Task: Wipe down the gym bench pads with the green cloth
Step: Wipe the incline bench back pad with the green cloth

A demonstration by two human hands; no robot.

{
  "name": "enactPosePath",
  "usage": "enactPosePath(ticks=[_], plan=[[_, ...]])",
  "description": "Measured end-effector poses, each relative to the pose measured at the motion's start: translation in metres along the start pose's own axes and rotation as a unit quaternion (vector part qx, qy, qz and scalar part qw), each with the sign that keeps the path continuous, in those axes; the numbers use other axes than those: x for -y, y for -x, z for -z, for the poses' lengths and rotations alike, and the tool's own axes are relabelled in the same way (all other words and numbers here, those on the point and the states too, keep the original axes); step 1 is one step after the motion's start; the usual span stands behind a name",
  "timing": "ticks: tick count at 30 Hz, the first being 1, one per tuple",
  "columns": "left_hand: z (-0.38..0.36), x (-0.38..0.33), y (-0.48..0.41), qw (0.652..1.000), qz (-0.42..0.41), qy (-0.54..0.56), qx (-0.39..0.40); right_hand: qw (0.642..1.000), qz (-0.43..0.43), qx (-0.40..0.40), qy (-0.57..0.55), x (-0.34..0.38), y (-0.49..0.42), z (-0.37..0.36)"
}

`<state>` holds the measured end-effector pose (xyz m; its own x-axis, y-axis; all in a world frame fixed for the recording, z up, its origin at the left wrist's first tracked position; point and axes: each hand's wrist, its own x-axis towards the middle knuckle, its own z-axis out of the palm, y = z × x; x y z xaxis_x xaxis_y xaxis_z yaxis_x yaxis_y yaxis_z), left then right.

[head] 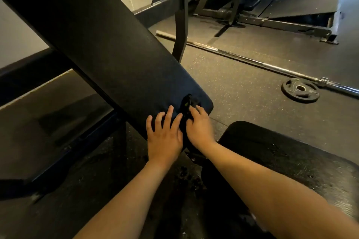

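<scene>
There is one cloth [186, 107], a small bunched wad. It looks nearly black in this light, with only a fleck of green showing. It lies on the low end of the back pad [97, 35], right at the tips of the right hand [200, 128]. That hand's fingers [196, 111] curl down over the near edge of the wad and grip it against the padding.

The left hand [165, 137] lies flat on the same pad, just beside the right. Its four fingers are straight and spread apart, and the nearest fingertip almost touches the cloth. Both forearms are bare.

There are two pads. The long back pad slopes up and away beyond the fingertips. The seat pad [291, 151] lies behind the right wrist, under the right forearm, with some glossy flecks on its surface.

Out past the fingers of the right hand, on the speckled rubber floor [233, 93], one barbell [252, 60] lies on a slant. One weight plate [300, 90] lies flat just beside its sleeve end. A dark rack upright [181, 15] rises behind the pad, and more frames stand farther back.
</scene>
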<state>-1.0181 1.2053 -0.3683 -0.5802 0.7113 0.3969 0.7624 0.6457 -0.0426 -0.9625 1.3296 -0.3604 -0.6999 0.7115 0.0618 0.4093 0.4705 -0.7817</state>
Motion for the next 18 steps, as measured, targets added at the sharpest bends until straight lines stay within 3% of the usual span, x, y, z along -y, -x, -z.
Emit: enactPosePath(ticks=[3,6,8,10,13,18], plan=[[0.038,0.002,-0.006,0.977,0.013,0.079,0.198,0.99,-0.043,0.133,0.014,0.033,0.016,0.045],[0.096,-0.004,-0.009,0.887,0.137,0.298,0.326,0.977,-0.094,0.193,-0.02,0.086,0.037,0.091],[0.156,-0.005,-0.013,0.78,0.265,0.471,0.316,0.962,-0.151,0.201,-0.104,0.132,0.055,0.121],[0.219,-0.006,-0.022,0.689,0.35,0.553,0.312,0.944,-0.196,0.206,-0.167,0.175,0.07,0.15],[0.308,-0.008,-0.038,0.62,0.402,0.603,0.301,0.931,-0.208,0.226,-0.198,0.239,0.091,0.207],[0.429,-0.04,-0.058,0.54,0.439,0.672,0.254,0.921,-0.22,0.226,-0.228,0.297,0.103,0.294]])
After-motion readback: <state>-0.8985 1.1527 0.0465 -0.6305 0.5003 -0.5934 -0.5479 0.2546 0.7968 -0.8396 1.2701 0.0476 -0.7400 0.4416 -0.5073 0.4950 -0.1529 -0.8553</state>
